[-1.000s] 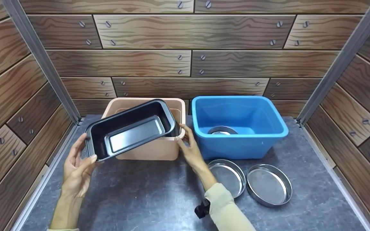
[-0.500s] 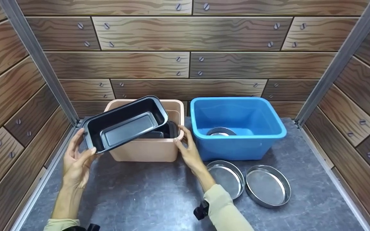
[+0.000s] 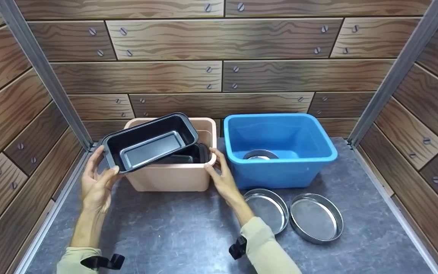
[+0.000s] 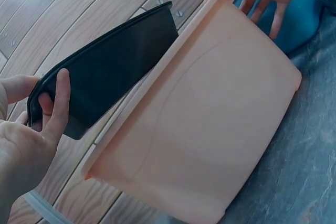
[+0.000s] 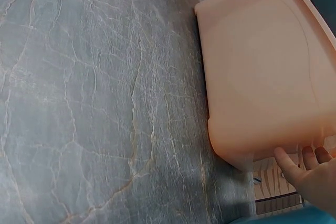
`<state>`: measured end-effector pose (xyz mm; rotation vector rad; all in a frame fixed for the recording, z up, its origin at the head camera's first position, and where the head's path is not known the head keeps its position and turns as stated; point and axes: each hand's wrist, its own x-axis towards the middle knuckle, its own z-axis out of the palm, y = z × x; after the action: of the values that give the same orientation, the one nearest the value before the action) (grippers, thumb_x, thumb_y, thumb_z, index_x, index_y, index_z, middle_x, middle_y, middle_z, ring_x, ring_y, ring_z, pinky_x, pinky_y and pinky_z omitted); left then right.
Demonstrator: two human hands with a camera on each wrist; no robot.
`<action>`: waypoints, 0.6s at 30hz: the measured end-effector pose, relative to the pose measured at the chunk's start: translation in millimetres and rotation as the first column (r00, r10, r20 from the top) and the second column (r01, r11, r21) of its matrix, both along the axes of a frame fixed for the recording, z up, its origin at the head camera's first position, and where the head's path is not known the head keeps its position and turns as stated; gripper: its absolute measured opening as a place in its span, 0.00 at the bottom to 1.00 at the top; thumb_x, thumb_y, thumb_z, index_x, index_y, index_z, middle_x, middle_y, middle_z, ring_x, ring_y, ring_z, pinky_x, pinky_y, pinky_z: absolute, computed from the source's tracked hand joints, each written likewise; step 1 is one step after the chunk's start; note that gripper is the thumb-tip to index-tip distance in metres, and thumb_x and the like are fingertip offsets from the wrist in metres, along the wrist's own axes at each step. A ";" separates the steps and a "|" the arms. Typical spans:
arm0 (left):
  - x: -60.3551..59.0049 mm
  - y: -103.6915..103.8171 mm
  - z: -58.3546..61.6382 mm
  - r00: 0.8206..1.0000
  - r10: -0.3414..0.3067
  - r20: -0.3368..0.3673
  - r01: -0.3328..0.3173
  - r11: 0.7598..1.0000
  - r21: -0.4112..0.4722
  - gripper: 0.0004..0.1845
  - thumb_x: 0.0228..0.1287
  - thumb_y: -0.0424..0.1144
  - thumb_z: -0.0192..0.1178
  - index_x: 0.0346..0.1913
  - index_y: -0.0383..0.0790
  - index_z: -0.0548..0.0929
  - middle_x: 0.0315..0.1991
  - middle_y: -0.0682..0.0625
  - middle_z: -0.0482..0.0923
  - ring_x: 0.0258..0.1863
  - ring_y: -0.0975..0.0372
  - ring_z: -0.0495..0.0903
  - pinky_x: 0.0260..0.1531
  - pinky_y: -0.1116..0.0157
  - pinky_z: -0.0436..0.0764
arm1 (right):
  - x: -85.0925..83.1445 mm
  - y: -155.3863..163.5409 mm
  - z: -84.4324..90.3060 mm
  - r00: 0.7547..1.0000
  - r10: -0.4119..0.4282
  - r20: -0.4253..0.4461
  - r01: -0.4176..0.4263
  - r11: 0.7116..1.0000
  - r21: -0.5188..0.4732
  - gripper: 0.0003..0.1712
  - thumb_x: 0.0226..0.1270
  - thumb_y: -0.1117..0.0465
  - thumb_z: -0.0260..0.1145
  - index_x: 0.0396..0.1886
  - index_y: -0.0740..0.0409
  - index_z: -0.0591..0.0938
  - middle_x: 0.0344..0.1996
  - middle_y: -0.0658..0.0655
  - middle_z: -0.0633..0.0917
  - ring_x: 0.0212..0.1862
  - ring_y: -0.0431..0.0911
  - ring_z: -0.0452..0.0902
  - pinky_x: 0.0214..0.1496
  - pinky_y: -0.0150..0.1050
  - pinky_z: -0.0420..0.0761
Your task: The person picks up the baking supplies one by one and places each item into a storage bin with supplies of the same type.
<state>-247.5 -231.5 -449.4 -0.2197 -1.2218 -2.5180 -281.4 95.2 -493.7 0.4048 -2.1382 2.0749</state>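
My left hand (image 3: 98,179) grips the near-left end of a black loaf pan (image 3: 150,141), thumb over its rim; the left wrist view shows the same left hand (image 4: 37,124) on the pan (image 4: 110,69). The pan is tilted over the open top of a peach plastic tub (image 3: 173,177), with its far end down inside. A second black pan (image 3: 190,155) lies inside the tub. My right hand (image 3: 222,176) rests with straight fingers against the tub's right front corner, seen as right-hand fingertips (image 5: 310,169) by the tub (image 5: 257,72).
A blue tub (image 3: 280,167) stands right of the peach one, with a round metal pan (image 3: 260,155) inside. Two round metal pans (image 3: 267,208) (image 3: 316,217) lie on the grey stone-pattern tabletop (image 3: 173,228) in front. Wood-pattern walls close the back and sides.
The black loaf pan has moved away from me and lower, its far end now dipping into the peach tub. My right hand has stayed at the tub's corner.
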 end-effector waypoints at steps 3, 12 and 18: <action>-2.3 2.2 0.4 1.000 0.009 0.009 -0.009 1.000 -0.007 0.41 0.55 0.08 0.50 0.72 0.36 0.62 0.68 0.42 0.55 0.46 0.51 0.80 0.41 0.58 0.85 | 0.1 -0.9 0.1 1.000 0.004 -0.010 -0.004 1.000 -0.011 0.32 0.72 0.61 0.60 0.73 0.55 0.63 0.69 0.61 0.66 0.66 0.55 0.65 0.71 0.53 0.64; -9.0 5.1 0.3 0.998 0.061 0.004 -0.061 0.998 -0.001 0.42 0.55 0.09 0.54 0.72 0.39 0.64 0.69 0.43 0.56 0.43 0.54 0.79 0.40 0.61 0.86 | -0.3 -1.5 0.1 1.000 -0.013 -0.019 0.013 1.000 -0.001 0.32 0.71 0.62 0.61 0.72 0.56 0.63 0.68 0.60 0.68 0.64 0.52 0.67 0.69 0.46 0.67; -12.1 5.3 1.5 0.996 0.094 0.009 -0.094 0.995 -0.013 0.41 0.54 0.09 0.53 0.71 0.39 0.66 0.68 0.43 0.56 0.42 0.54 0.79 0.35 0.63 0.87 | 0.7 -0.9 -0.4 1.000 -0.015 -0.007 0.015 1.000 -0.006 0.32 0.71 0.62 0.61 0.72 0.55 0.63 0.69 0.61 0.67 0.65 0.54 0.66 0.69 0.49 0.67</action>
<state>-259.6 -226.2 -447.8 -0.1494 -1.2235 -2.4342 -280.6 94.2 -494.1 0.3933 -2.1243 2.0679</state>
